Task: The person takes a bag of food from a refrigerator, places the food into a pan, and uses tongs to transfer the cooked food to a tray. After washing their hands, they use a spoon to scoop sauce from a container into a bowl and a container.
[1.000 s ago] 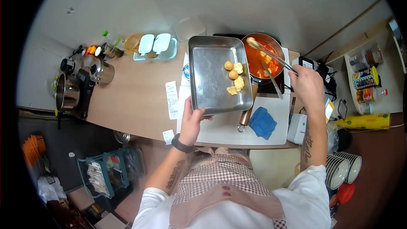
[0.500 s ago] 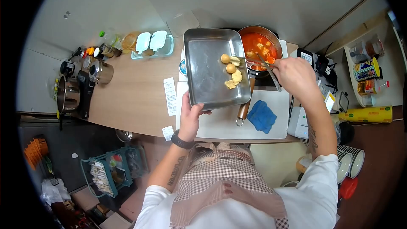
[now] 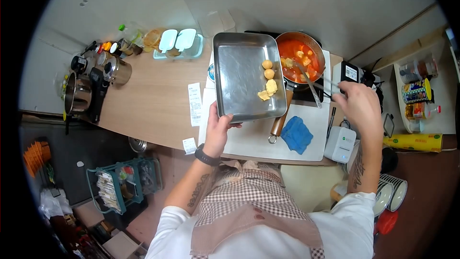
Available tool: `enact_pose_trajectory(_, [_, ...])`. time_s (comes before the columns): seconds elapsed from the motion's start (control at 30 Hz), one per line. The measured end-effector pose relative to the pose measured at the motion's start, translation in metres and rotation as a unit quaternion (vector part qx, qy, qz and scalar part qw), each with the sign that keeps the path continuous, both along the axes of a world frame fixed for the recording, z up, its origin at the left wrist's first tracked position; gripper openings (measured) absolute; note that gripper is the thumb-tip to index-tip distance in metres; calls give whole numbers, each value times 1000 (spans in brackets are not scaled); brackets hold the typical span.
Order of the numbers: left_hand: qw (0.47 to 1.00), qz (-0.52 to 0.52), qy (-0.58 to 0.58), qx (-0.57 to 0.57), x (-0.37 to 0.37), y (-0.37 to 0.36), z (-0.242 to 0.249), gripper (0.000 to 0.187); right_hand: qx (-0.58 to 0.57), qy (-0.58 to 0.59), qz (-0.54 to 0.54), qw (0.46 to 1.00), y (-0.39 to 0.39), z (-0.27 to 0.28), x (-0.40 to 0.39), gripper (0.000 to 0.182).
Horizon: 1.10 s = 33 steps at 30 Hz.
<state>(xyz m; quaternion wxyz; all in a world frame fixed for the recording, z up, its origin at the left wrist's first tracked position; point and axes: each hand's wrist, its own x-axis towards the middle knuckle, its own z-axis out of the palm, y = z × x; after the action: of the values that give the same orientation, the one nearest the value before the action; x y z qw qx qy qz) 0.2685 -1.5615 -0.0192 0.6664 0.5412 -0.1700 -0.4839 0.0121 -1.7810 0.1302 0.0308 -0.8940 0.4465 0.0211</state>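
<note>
One yellow piece fewer in the rectangular steel tray [image 3: 238,79].
The right hand [image 3: 358,103] is now farther from the tray, right of the steel pot of red stew [image 3: 320,48], its metal tongs [image 3: 331,84] blurred; the two round tan balls [image 3: 268,69] sit closer to the tray's right wall, nearly in line with the two remaining yellow pieces [image 3: 271,87].

Grey panelled walls [image 3: 287,0] standing behind a wood-toned counter [image 3: 143,96], open shelving [image 3: 443,86] lining one side, reddish-brown floor [image 3: 421,182] showing below.
</note>
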Motion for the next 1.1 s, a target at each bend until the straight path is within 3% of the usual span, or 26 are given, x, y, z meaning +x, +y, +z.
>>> enact_pose_trajectory(0.07, [1000, 4, 1, 3, -1, -3, 1, 51, 39, 15, 59, 997, 17, 10, 10, 23])
enact_pose_trajectory(0.2, [1000, 7, -17, -5, -1, -4, -2, 52, -22, 36, 119, 992, 20, -20, 20, 14])
enact_pose_trajectory(0.3, [1000, 15, -1, -12, 4, -1, 1, 47, -34, 2, 97, 995, 16, -4, 12, 15])
enact_pose_trajectory(0.4, [1000, 20, -5, -11, 6, 1, -3, 46, -44, -22, 5, 999, 7, 12, -1, 16])
enact_pose_trajectory(0.5, [1000, 13, 1, -8, 9, 4, -10, 48, -21, 48, -50, 997, -31, -18, -12, 18])
enact_pose_trajectory(0.6, [1000, 15, 6, -1, 7, 4, -8, 49, -32, 63, -53, 996, -45, -52, -11, 21])
enact_pose_trajectory(0.73, [1000, 13, -3, -3, 6, 4, -8, 49, -12, -52, -29, 998, -8, -26, 6, 23])
enact_pose_trajectory(0.77, [1000, 11, -3, -1, 7, 3, -9, 49, -17, -78, 34, 996, 3, -18, 15, 22])
enact_pose_trajectory(0.9, [1000, 5, -9, -9, 7, -1, -7, 49, -5, 25, 84, 996, 4, -35, 39, 17])
enact_pose_trajectory(1.0, [1000, 10, -4, -13, 8, -1, -5, 48, -42, -58, 50, 996, 0, -16, 25, 18])
enact_pose_trajectory(1.1, [1000, 15, -3, -7, 9, 0, -8, 48, -45, -7, -32, 998, -22, -18, 7, 19])
